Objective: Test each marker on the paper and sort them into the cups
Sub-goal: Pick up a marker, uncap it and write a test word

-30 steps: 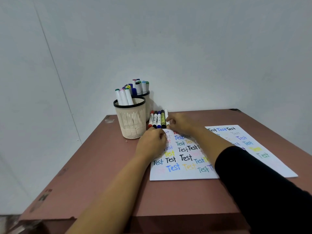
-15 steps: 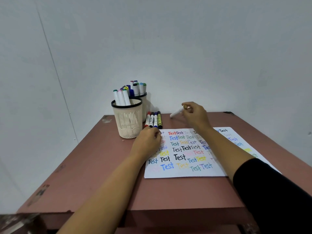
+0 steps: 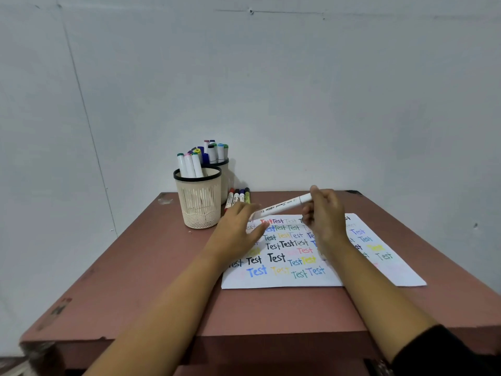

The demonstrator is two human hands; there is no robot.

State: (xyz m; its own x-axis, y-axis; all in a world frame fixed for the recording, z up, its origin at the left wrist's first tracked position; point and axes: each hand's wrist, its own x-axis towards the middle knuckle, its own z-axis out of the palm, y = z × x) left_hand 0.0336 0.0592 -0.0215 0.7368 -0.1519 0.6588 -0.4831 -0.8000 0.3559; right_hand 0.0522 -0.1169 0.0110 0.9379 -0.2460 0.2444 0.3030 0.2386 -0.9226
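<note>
My right hand (image 3: 324, 213) holds a white marker (image 3: 284, 206) above the top of the paper (image 3: 352, 275), its far end pointing left toward my left hand (image 3: 238, 232). My left hand hovers over the paper's left edge with fingers spread, fingertips close to the marker's left end. The paper is covered with the word "Test" in many colours. Several markers (image 3: 238, 198) lie side by side on the table beside the cups. A beige cup (image 3: 199, 204) with a black rim holds three markers; a second cup (image 3: 226, 172) behind it holds several more.
The brown table (image 3: 162, 267) stands against a white wall. Its front edge runs below my forearms, and its left side is bare wood.
My right hand has lifted the white marker from the row and brought it over the paper. My left hand has opened and risen toward the marker's left end.
</note>
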